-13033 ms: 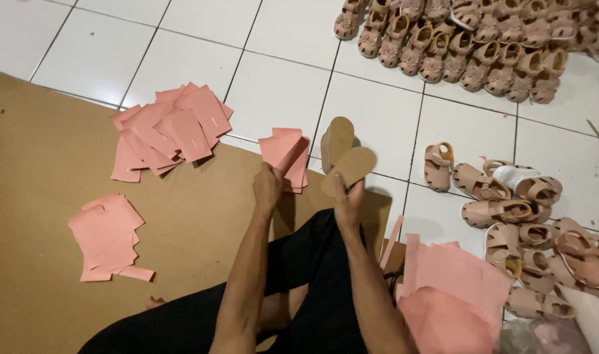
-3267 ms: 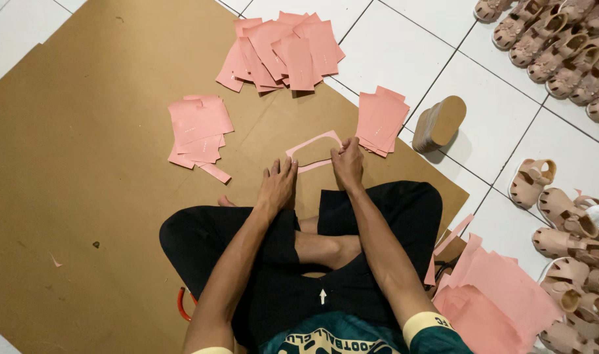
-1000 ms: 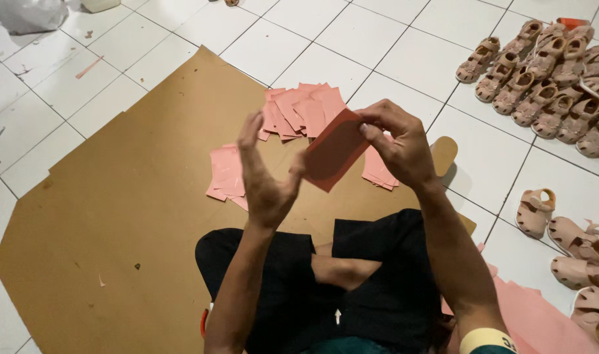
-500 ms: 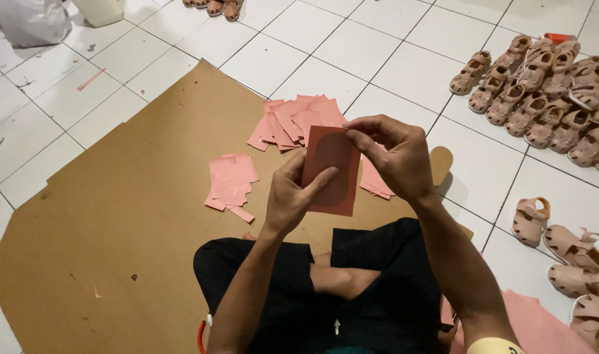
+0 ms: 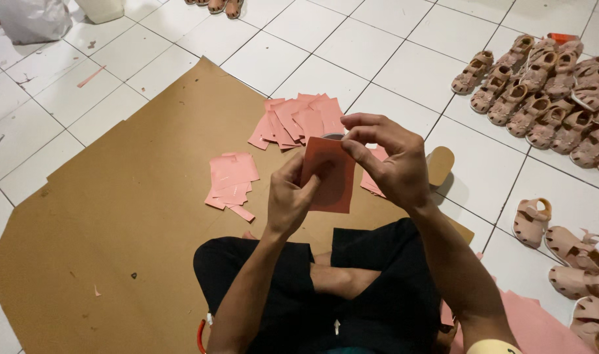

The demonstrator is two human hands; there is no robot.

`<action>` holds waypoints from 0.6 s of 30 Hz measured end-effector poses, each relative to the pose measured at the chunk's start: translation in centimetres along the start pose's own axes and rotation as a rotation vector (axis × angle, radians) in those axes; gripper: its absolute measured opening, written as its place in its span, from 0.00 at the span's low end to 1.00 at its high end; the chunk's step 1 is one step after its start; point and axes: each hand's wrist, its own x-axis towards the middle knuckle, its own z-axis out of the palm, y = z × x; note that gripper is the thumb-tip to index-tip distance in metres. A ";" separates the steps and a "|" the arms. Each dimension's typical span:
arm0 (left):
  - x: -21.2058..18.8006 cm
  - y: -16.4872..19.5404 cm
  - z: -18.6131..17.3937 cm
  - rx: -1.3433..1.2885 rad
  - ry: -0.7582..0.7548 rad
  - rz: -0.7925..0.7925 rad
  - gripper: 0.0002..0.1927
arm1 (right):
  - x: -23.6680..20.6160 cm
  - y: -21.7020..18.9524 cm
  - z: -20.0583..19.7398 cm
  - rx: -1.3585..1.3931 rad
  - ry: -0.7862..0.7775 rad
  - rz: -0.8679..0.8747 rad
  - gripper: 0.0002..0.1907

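I sit cross-legged on a brown cardboard sheet (image 5: 116,216). Both hands are raised in front of me around one pink rectangular sheet piece (image 5: 331,187). My left hand (image 5: 287,200) grips its left edge from below. My right hand (image 5: 386,160) pinches its top edge with the fingertips, and a dark curved shape shows just behind that edge. A large pile of pink pieces (image 5: 296,121) lies on the cardboard beyond my hands. A smaller pile of pink pieces (image 5: 230,182) lies to the left. A tan sole-shaped piece (image 5: 440,165) lies right of my right hand.
Rows of beige sandals (image 5: 548,98) cover the white tiled floor at the upper right, with more beige sandals (image 5: 575,262) at the right. Large pink sheets (image 5: 542,324) lie by my right leg. A white bag (image 5: 30,19) sits at the top left.
Earlier I worked with my hands low on the cardboard. Since then I have lifted a pink piece up in both hands, and it now hangs more upright with my right fingertips on its top edge.
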 end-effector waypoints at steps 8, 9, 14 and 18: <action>0.0 -0.7 0.0 0.020 -0.025 0.003 0.17 | 0.3 0.5 0.0 0.170 -0.041 0.264 0.07; 0.0 -0.8 0.0 0.017 -0.022 0.006 0.17 | 0.2 0.6 -0.1 0.181 -0.044 0.248 0.07; -0.3 -0.9 -0.1 0.012 -0.026 0.017 0.18 | 0.1 0.7 -0.1 0.206 -0.049 0.233 0.07; -0.2 -1.2 -0.2 -0.015 -0.038 -0.003 0.19 | 0.1 0.8 0.1 0.193 -0.045 0.274 0.07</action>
